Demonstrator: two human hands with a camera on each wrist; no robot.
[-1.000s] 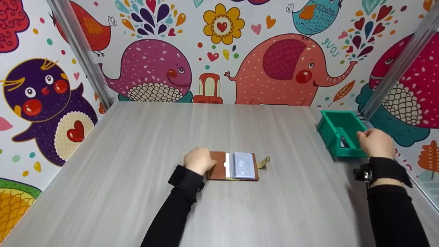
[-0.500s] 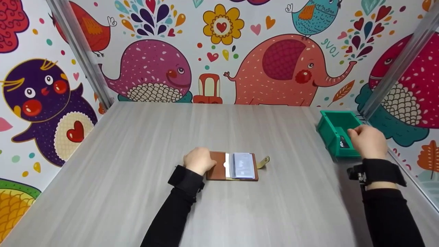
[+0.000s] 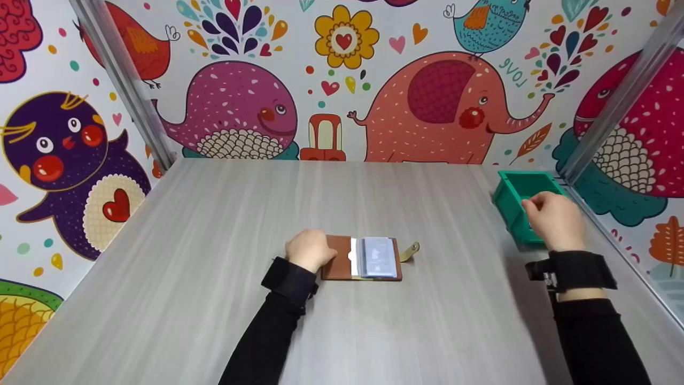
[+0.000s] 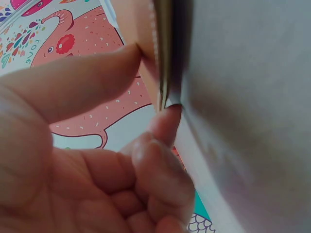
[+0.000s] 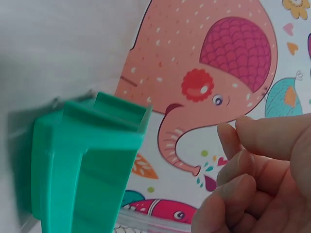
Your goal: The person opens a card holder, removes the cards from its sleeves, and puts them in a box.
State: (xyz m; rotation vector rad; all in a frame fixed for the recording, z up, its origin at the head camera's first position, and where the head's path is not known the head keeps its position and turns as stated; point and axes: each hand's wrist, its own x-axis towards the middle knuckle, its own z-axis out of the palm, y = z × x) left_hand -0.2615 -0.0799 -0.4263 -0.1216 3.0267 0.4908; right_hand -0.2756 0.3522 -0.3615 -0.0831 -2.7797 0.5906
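My left hand (image 3: 310, 251) pinches the left edge of a brown card holder (image 3: 337, 262), which lies spread on the table. In the left wrist view the thumb rests on the cover (image 4: 141, 29) and a fingertip is at its underside. Clear plastic card sleeves (image 3: 379, 258) fill its right half, and a strap (image 3: 410, 252) with a snap sticks out to the right. My right hand (image 3: 556, 219) is raised by a green bin (image 3: 510, 206), covering part of it. In the right wrist view its fingers are curled, thumb near the index fingertip, with nothing visible between them.
The grey wood-grain table (image 3: 224, 214) stretches around the card holder. Walls printed with cartoon animals stand behind and at both sides. Metal posts (image 3: 614, 101) rise at the back corners. The bin stands near the table's right edge; its inside is mostly hidden.
My right hand has moved left across the front of the bin. A dark item seen earlier in the bin is now hidden behind it. The left hand and card holder stay put.
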